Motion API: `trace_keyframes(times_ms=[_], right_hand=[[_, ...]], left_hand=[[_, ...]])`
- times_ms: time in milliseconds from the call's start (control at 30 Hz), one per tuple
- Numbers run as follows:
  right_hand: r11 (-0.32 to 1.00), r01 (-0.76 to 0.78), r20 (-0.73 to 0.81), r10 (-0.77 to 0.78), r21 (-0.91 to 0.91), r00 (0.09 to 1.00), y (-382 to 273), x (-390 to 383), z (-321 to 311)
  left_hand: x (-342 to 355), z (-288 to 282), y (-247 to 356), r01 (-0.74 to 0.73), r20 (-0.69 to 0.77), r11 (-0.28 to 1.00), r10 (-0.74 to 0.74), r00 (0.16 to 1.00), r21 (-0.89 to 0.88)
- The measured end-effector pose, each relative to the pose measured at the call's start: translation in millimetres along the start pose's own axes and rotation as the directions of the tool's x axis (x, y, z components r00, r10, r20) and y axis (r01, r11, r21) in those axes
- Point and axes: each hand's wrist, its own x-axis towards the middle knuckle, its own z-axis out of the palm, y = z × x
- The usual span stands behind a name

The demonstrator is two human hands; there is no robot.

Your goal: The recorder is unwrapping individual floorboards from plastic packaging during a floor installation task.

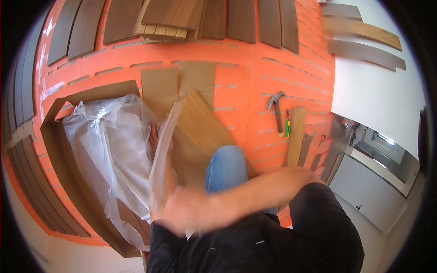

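Observation:
A cardboard box (82,218) lies at the left with a package in clear plastic wrap (123,136) inside it. Dark planks (132,218) show beneath the wrap at its near end. My left hand (154,136) rests along the package's right side, fingers stretched out, partly hidden behind a raised strip of the film. My right hand (184,209) crosses over my left forearm beside the film's lower end. Motion smears its fingers, so their grip is unclear. Right of the box a light brown plank (195,123) lies slantwise on cardboard flaps, next to my knee.
Orange underlay (255,91) covers the floor. A hammer (276,113) and a green-handled cutter (287,125) lie right of my knee, beside a narrow plank (297,132). Wood planks are stacked (168,13) at the far side. A white cabinet (364,191) stands right.

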Motion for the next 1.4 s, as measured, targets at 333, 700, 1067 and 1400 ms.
trace_keyframes(times_ms=[333,700,1067,1400], right_hand=[[0.952,-0.25,-0.049,0.245,-0.175,0.968,-8,-39,-3],[0.624,-0.777,-0.591,0.595,-0.089,0.545,23,-249,29],[0.748,-0.623,-0.494,0.462,-0.23,0.737,69,-301,187],[0.821,-0.525,-0.438,0.396,-0.226,0.808,49,-338,273]], left_hand=[[-5,-11,-3,0.037,0.09,0.997,-0.044,0.995,0.069],[-6,-9,-6,-0.035,-0.002,0.999,0.035,0.999,0.009],[7,-26,-10,-0.021,0.217,0.998,0.007,0.976,0.061],[-119,-138,148,0.167,0.558,0.625,0.504,0.659,-0.762]])
